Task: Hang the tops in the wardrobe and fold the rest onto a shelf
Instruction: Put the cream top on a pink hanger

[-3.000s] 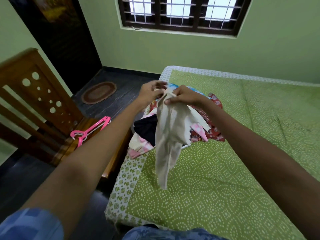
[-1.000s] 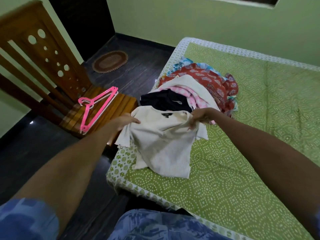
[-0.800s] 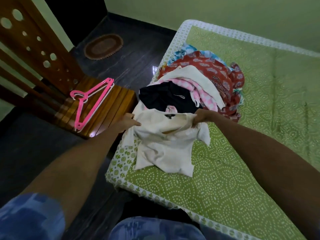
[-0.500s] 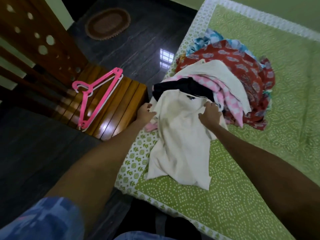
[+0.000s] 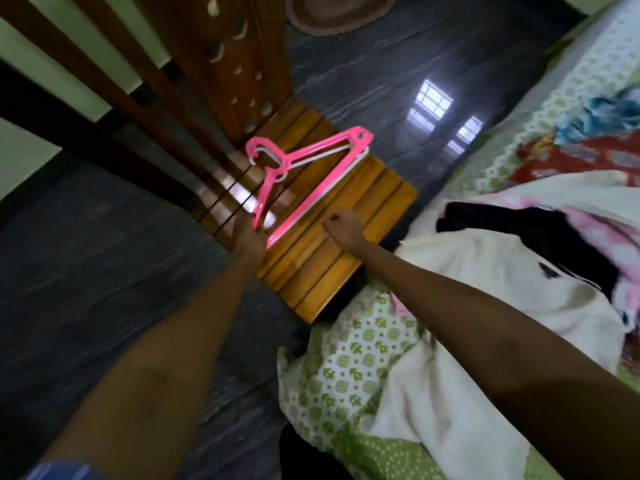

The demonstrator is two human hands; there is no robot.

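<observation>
I am seeing the cream top (image 5: 485, 306) lying spread on the bed (image 5: 346, 386), touching neither hand. My left hand (image 5: 250, 237) is reaching with fingers apart to the near end of the pink hangers (image 5: 304, 178), touching them. My right hand (image 5: 343, 226) is hovering curled and empty over the wooden chair (image 5: 346, 244) seat. Farther off, the clothes pile (image 5: 571, 188) is sitting on the bed.

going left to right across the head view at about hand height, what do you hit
left hand → pink hangers on the wooden chair seat → right hand → cream top on the bed → black garment → pink checked cloth
</observation>
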